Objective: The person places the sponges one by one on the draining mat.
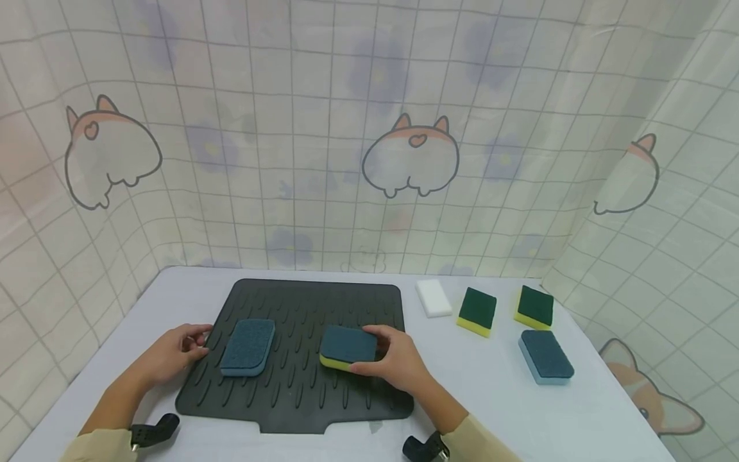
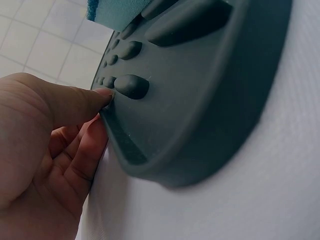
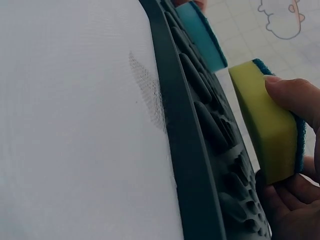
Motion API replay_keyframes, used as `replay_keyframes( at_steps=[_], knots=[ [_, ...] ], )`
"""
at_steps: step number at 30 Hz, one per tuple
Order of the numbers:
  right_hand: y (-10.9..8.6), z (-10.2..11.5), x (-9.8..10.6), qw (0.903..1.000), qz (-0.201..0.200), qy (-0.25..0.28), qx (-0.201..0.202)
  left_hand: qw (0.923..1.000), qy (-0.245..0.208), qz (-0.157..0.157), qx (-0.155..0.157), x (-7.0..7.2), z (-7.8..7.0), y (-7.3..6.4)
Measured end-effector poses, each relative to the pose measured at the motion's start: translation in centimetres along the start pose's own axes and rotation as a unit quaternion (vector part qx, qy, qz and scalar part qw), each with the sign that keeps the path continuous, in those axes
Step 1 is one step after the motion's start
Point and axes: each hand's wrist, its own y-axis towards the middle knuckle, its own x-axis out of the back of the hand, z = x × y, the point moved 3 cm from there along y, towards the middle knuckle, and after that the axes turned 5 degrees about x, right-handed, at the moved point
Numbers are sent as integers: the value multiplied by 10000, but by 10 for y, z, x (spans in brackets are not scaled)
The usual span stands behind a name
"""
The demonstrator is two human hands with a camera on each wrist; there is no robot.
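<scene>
My right hand (image 1: 398, 359) grips a yellow sponge with a dark blue-green scouring top (image 1: 348, 345) by its right end, thumb at the near side and fingers at the far side. In the right wrist view the yellow foam (image 3: 265, 120) is held close over the ridged mat. My left hand (image 1: 173, 353) pinches the left rim of the black drying mat (image 1: 300, 391); the left wrist view has the thumb (image 2: 75, 105) on top of the rim and the fingers curled beside it. On the mat's left half lies a blue sponge (image 1: 248, 346), scouring side up.
Right of the mat, a white sponge (image 1: 434, 298) lies near the table's back edge. Beside it are two yellow sponges with green tops, one nearer (image 1: 478, 311) and one farther right (image 1: 534, 308). Another blue sponge (image 1: 546, 356) lies in front. A patterned curtain (image 1: 323, 212) hangs behind.
</scene>
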Motion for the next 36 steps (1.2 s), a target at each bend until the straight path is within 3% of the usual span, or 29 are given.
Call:
replay_keyframes(
  at_steps=[15, 36],
  knots=[
    [10, 3, -13, 9997, -58, -84, 228, 10000, -66, 45, -21, 0, 2, 2],
    [19, 10, -28, 9996, -175, -169, 120, 10000, -9, 23, 34, -1, 4, 3]
  ],
)
